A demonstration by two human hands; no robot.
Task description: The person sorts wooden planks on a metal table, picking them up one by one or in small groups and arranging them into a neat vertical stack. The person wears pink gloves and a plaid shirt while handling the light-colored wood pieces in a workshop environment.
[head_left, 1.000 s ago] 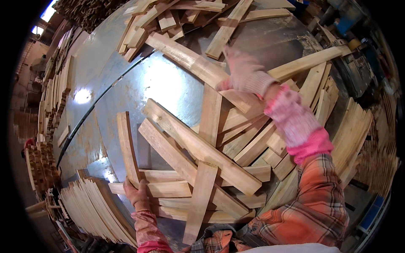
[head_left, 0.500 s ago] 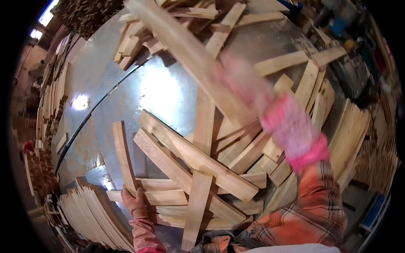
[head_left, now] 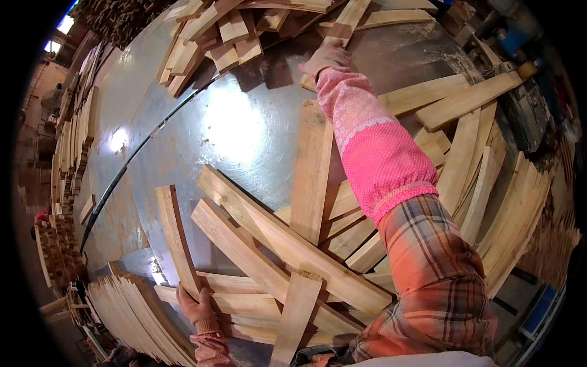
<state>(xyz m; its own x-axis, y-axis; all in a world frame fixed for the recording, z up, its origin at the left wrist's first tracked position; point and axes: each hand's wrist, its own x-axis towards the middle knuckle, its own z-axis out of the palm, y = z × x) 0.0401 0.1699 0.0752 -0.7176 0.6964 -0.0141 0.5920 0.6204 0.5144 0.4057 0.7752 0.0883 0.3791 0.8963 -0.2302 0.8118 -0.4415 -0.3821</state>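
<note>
My right hand (head_left: 330, 60), in a pale pink glove below a pink sleeve cover, reaches far across the metal table. Its fingers close on the edge of a narrow wooden board (head_left: 350, 23) that slants away from me. Near the front left, my left hand (head_left: 197, 307), also gloved, grips the lower end of a short wooden board (head_left: 176, 235) standing out from the pile. Beneath and beside it lie crossed boards, among them a long slanting board (head_left: 293, 238) and a short board (head_left: 296, 315) near my body.
A heap of boards (head_left: 235, 37) lies at the far side of the metal table (head_left: 174, 156). A dark seam (head_left: 137, 153) curves across the tabletop. Boards stand stacked at the front left (head_left: 131, 312) and right (head_left: 516, 208). More loose boards lie under my right arm.
The long board my right hand was swinging is out of that hand. My right hand has moved forward to another board at the far side. My left hand keeps its hold.
</note>
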